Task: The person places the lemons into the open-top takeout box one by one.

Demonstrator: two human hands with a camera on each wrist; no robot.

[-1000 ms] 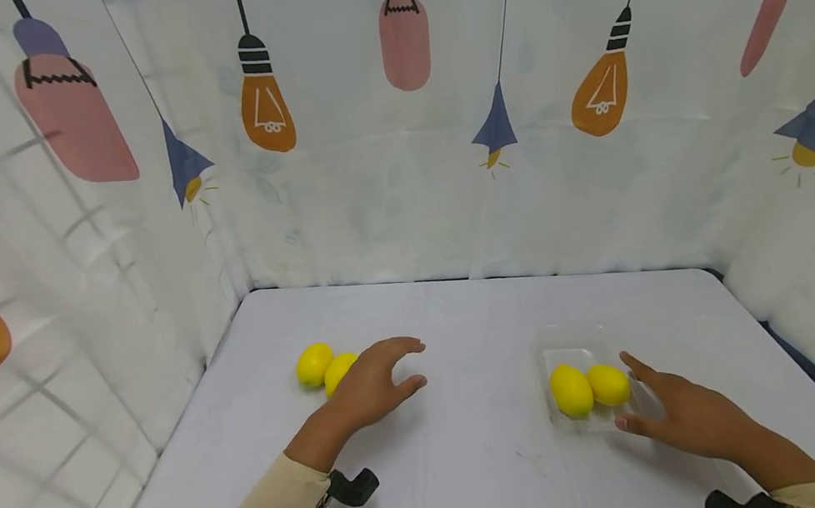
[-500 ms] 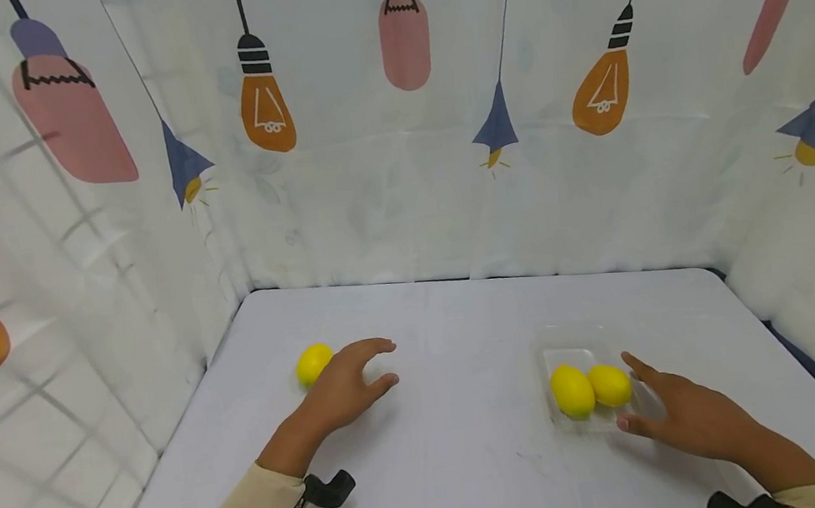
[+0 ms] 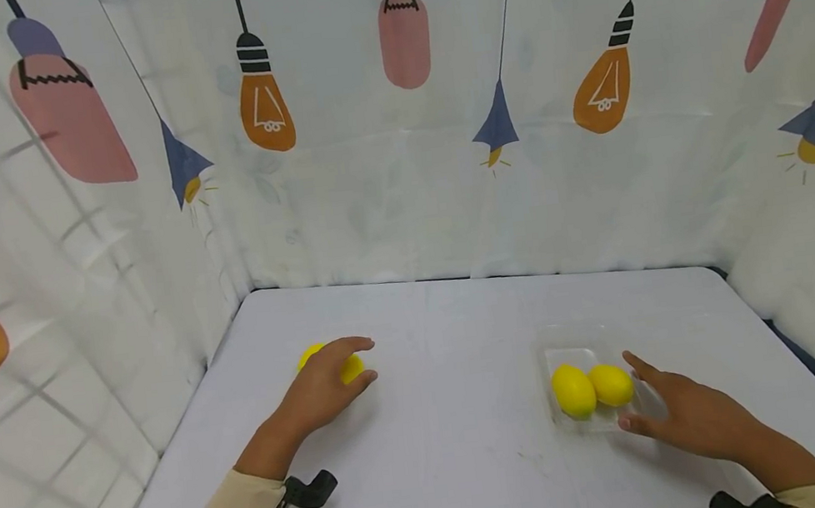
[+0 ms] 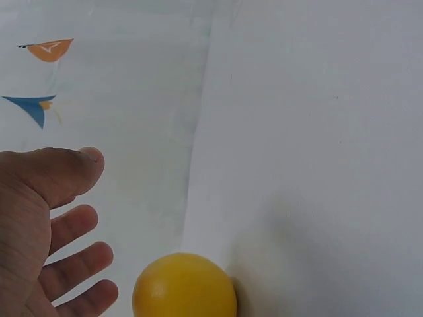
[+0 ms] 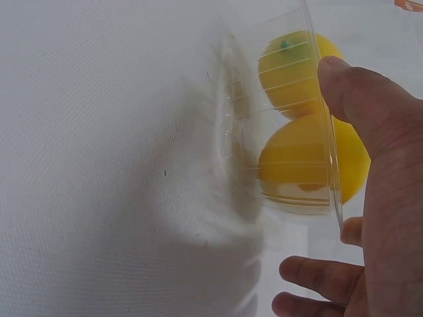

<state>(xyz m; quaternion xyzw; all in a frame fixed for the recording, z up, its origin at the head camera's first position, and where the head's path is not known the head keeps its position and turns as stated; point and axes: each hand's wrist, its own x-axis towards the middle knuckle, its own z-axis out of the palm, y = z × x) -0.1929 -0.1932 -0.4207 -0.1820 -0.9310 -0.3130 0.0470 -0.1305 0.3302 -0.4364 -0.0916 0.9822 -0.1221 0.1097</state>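
Note:
On the left of the white table (image 3: 446,325) lie two yellow lemons. One lemon (image 3: 352,369) (image 4: 184,285) shows between my left hand's thumb and fingers, and the other lemon (image 3: 307,354) peeks out behind the hand. My left hand (image 3: 347,360) (image 4: 92,211) arches over them with its fingers spread; in the left wrist view they stand apart from the lemon. A clear plastic tray (image 3: 559,356) (image 5: 291,30) on the right holds two more lemons (image 3: 572,391) (image 5: 301,162). My right hand (image 3: 642,395) (image 5: 344,198) rests against the tray's right near corner, thumb on its rim.
Curtain walls printed with lamps (image 3: 404,36) close the table in at the back, left and right. The right edge of the table drops to a dark floor (image 3: 804,360). Bare tabletop lies between my two hands.
My left hand has drawn back to the left and lowered over the two lemons, which it now partly covers. My right hand and the tray have stayed put.

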